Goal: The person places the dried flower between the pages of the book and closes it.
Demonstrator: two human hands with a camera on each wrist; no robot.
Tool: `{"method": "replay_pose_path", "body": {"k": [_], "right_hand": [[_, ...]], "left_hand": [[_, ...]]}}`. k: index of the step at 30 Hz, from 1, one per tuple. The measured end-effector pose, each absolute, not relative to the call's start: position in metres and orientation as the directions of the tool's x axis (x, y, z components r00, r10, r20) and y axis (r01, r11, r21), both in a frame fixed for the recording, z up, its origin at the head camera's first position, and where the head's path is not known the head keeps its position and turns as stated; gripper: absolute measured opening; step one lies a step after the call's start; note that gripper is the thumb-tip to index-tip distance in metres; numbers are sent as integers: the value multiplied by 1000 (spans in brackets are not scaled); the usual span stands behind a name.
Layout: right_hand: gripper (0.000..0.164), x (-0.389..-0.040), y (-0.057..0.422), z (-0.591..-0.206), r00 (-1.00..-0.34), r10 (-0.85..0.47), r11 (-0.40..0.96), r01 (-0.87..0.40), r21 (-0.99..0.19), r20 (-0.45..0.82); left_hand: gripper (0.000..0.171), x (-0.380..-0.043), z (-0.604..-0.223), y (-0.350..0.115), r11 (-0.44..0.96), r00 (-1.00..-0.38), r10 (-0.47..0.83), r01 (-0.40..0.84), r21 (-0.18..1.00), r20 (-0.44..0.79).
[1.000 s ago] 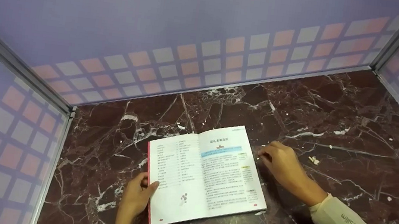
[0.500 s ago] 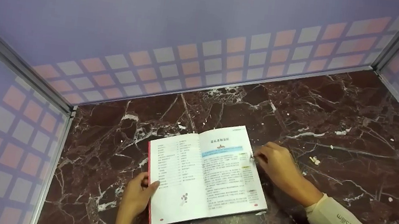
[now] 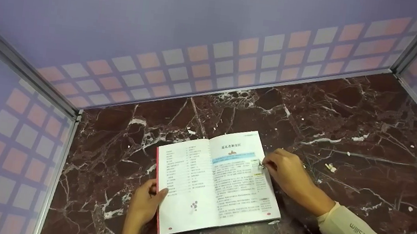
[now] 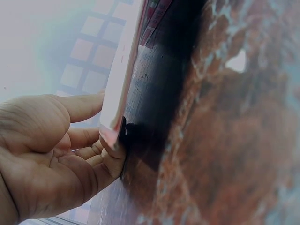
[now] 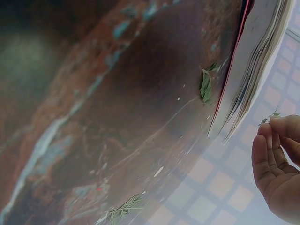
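An open book (image 3: 181, 218) with printed pages and a red cover edge lies on the dark marbled table. My left hand (image 3: 143, 203) grips its left edge, thumb on the page. In the left wrist view the fingers (image 4: 112, 161) curl under the cover. Over the right page's outer margin is my right hand (image 3: 291, 175), thumb and forefinger together. Those fingertips pinch a tiny green sprig (image 5: 270, 117), seen best in the right wrist view, above the book's page edges (image 5: 258, 61).
A green leaf (image 5: 206, 86) lies beside the book's cover, and a feathery sprig (image 5: 125, 208) is farther along the table. Pale yellowish bits (image 3: 330, 168) and small white flecks are scattered right of the book. Checked purple walls (image 3: 187, 24) enclose the table (image 3: 359, 102).
My right hand has moved left from beside the book to over the right page's margin, the small sprig at its fingertips. The left hand keeps its grip on the book.
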State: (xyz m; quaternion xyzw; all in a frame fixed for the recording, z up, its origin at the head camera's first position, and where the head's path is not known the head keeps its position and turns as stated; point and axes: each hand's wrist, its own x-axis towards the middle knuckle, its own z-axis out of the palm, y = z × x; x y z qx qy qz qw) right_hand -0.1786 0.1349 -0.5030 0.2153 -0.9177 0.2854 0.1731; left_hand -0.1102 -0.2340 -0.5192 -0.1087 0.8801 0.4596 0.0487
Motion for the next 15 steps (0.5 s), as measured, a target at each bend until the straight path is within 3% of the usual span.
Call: {"method": "replay_pose_path", "body": {"k": [15], "right_hand": [[10,-177,127,-502,-850,-315,739,-499,-452,423]], "left_hand": [[39,-110,-520,-234,574,-972,-151,-233,785,-178]]}}
